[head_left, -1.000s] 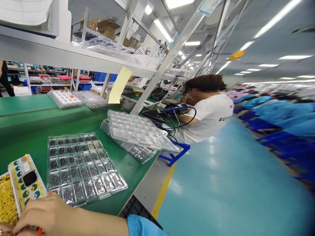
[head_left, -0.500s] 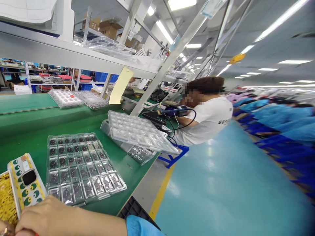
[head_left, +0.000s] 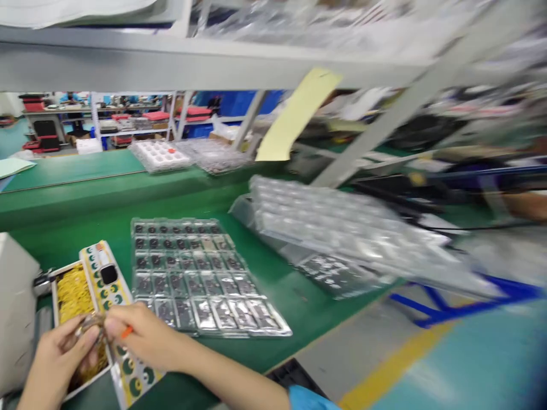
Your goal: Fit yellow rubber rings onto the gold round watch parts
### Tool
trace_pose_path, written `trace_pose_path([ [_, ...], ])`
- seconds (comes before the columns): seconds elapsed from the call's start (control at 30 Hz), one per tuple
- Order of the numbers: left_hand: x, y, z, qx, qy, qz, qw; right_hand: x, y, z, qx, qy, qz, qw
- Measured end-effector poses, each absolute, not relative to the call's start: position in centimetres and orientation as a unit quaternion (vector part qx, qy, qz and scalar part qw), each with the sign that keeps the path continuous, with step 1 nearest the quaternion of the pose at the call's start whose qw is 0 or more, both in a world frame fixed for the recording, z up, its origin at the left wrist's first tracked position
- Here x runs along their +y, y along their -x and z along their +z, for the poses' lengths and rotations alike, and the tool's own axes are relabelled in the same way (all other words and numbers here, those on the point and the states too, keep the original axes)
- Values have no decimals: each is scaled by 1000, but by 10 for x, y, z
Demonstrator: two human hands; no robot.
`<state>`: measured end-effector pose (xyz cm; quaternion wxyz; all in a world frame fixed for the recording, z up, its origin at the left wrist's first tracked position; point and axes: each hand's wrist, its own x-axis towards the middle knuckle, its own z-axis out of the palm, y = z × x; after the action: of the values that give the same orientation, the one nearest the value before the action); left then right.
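At the lower left, my left hand (head_left: 57, 356) is closed on a small shiny metallic part (head_left: 92, 323), too blurred to name. My right hand (head_left: 143, 336) meets it there, its fingers pinched, with a bit of orange (head_left: 127, 331) showing between them; what it grips is unclear. Both hands are over a white box of small yellow pieces (head_left: 74, 290). Beside the box lies a long case patterned with green eye shapes (head_left: 94, 265), with a dark square watch-like face (head_left: 109, 274). Right of it, a clear compartment tray (head_left: 188, 276) holds rows of dark parts.
Stacked clear trays (head_left: 342, 222) sit tilted at the right table edge. A yellow paper strip (head_left: 294, 117) hangs from the grey shelf beam (head_left: 128, 60). A white tray (head_left: 160, 155) lies on the back ledge. A white object (head_left: 16, 313) stands far left.
The view has swung left, so the table things appear farther right and the seated person has mostly left the frame. Both hands now show fully over the yellow pieces.
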<state>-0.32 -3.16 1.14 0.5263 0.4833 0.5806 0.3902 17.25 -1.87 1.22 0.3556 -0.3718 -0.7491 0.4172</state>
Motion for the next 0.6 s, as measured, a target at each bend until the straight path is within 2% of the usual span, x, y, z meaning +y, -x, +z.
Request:
trace_pose_path([
  [0.13,-30,0,22,557,-557,400,468,-18,-174,9,-650,397,489,425],
  [0.33,-34,1,12,446,-763,454,110,-19,-170,9,-588,389,579,410],
  [0.43,-33,-1,-2,399,-807,434,-11,-22,-165,10,-533,372,655,386],
  [0.53,-34,-5,-7,388,-821,416,-47,-25,-164,8,-479,379,689,390],
  [0.6,-40,-7,-4,389,-822,415,-18,-25,-168,5,-481,396,668,406],
])
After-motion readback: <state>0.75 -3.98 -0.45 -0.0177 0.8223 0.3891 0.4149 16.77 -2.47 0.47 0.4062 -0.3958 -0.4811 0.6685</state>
